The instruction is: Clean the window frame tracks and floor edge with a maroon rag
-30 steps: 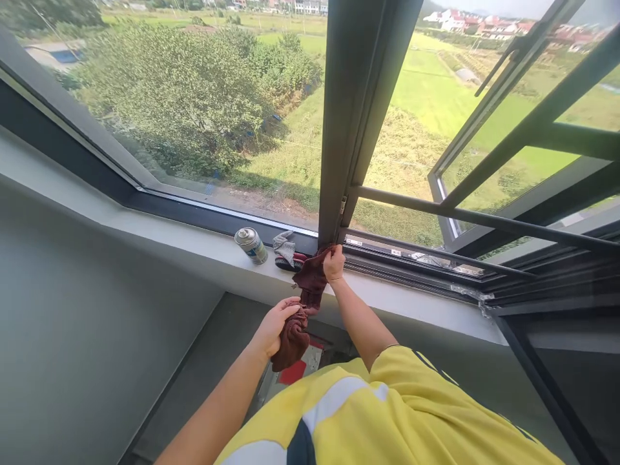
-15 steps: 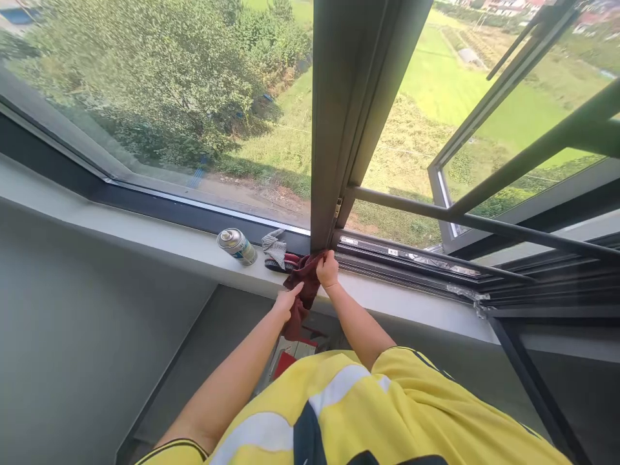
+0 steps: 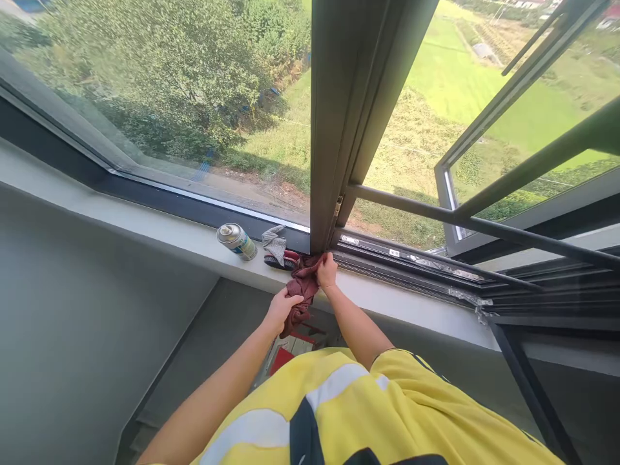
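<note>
A dark red cloth [image 3: 304, 283] is bunched between my two hands at the foot of the grey window post [image 3: 334, 129]. My left hand [image 3: 281, 310] grips its lower part, thumb lying over the folds, just off the sill's edge. Higher up, my right hand [image 3: 327, 271] pinches the cloth's upper end close to the post's base. Just left of the cloth, a brush [image 3: 281, 261] with dark bristles and a red body lies on the white sill [image 3: 194, 243], a grey cloth [image 3: 274, 244] draped on it. A spray can [image 3: 237, 241] stands farther left.
Right of the post, a window sash [image 3: 450, 200] stands swung outward behind a grey railing [image 3: 411, 202]. The window track [image 3: 387, 258] runs along the right sill, with torn clear plastic [image 3: 469, 297] at its far end. Something red and white [image 3: 285, 352] is below the sill.
My left hand has shifted slightly down and left and closed more around the cloth, which is more gathered. My right hand stays almost in place. The view has shifted slightly.
</note>
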Motion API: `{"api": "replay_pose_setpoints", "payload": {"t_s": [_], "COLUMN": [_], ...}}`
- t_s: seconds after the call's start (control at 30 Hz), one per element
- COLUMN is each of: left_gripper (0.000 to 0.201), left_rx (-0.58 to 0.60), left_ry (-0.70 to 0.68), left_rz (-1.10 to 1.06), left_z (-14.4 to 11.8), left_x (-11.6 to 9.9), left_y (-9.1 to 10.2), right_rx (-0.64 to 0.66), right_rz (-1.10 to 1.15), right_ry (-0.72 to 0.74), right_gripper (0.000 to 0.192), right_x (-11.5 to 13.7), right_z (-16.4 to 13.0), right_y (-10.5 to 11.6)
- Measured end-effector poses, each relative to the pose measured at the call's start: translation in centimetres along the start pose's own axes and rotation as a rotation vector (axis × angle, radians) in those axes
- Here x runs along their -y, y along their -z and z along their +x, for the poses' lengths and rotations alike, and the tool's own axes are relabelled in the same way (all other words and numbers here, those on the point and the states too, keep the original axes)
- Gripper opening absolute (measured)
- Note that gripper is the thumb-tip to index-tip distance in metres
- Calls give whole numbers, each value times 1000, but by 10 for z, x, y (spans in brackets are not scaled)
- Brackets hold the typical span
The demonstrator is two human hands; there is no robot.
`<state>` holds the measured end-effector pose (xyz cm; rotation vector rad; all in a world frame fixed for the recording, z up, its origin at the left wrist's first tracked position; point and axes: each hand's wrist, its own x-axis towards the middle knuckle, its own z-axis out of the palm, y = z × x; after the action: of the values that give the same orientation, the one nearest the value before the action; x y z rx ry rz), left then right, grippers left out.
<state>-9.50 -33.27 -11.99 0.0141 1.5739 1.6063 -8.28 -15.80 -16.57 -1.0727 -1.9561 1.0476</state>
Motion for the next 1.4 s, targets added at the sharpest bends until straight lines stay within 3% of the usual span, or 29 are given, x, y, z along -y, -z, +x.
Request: {"api": "replay_pose_setpoints", "payload": {"t_s": [0.07, 0.23, 0.37, 0.5, 0.67, 0.77, 0.97, 1.07, 1.27, 1.33, 1.4], "left_gripper": [39, 39, 39, 41, 41, 42, 39, 40, 40, 42, 43], "left_rx": [9, -3, 22, 34, 42, 56, 59, 54, 65, 113, 124], "left_ry": [4, 8, -7, -17, -22, -6, 7, 6, -19, -31, -49], "left_rz": [30, 95, 141, 155, 175, 147, 136, 136, 60, 19, -1], "left_z": [-8, -15, -13, -10, -9, -9, -11, -14, -24, -26, -26], "left_x": [-2, 2, 5, 7, 8, 7, 3, 0, -10, -13, -13], "left_y": [-2, -3, -3, -1, -1, -4, -12, -14, -18, -18, -18], "right_rx": [48, -20, 20, -78, -46, -68, -25, -47, -218, -241, -194], "right_rz": [-58, -49, -52, 131, 239, 279, 169, 105, 118, 116, 68], "right_ry": [-64, 79, -34, 2, -135, -116, -166, -100, 206, 245, 216], "right_gripper": [8, 4, 6, 7, 6, 8, 7, 6, 9, 8, 4], "right_x": [-12, -10, -9, -12, -12, -10, -12, 4, 66, 65, 47], "right_z": [-2, 1, 0, -2, -1, 1, -4, -4, 13, 15, 12], "right_y": [-6, -3, -3, -6, -9, -10, -9, 1, 29, 28, 19]}}
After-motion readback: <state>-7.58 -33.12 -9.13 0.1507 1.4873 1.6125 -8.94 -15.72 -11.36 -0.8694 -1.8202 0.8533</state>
